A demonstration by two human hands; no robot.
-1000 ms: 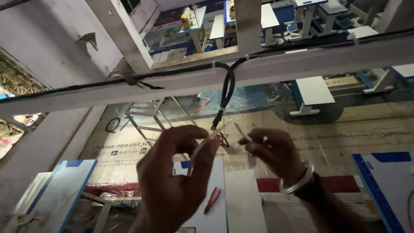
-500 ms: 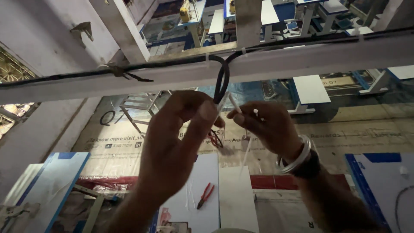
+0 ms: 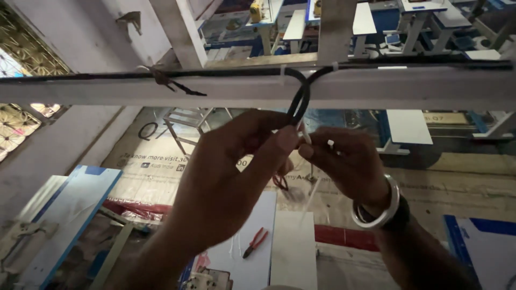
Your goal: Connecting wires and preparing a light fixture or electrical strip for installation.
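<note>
A: Where's the cable?

B: The black cable (image 3: 299,102) runs along the top of the white beam (image 3: 408,88) and drops off it in a narrow loop, just below the beam's middle. A white tie (image 3: 305,132) crosses the bottom of that loop.

A: And the hands?

B: Both are up under the beam, close together, fingertips almost meeting at the loop. The left hand (image 3: 231,177) pinches the foot of the loop between thumb and fingers. The right hand (image 3: 349,161) is closed on the tie, just right of the loop, with the tie's thin tail hanging below it. There's a metal bangle (image 3: 382,207) on that wrist.

A: Anything else near the loop?

B: Red wire ends (image 3: 279,182) hang under the beam behind the left hand's fingers; I can't tell whether they belong to the cable.

A: And further along the beam?

B: Left of the loop, a dark twisted wire (image 3: 164,80) binds the cable to the beam. Small white ties (image 3: 282,72) hold it on either side of the loop. Behind the beam, a white post (image 3: 180,29) slants upward.

A: Below?

B: Far beneath the beam, red-handled pliers (image 3: 255,243) lie on a white board (image 3: 252,215). Blue-edged panels (image 3: 70,215) lie down to the left and right.
</note>
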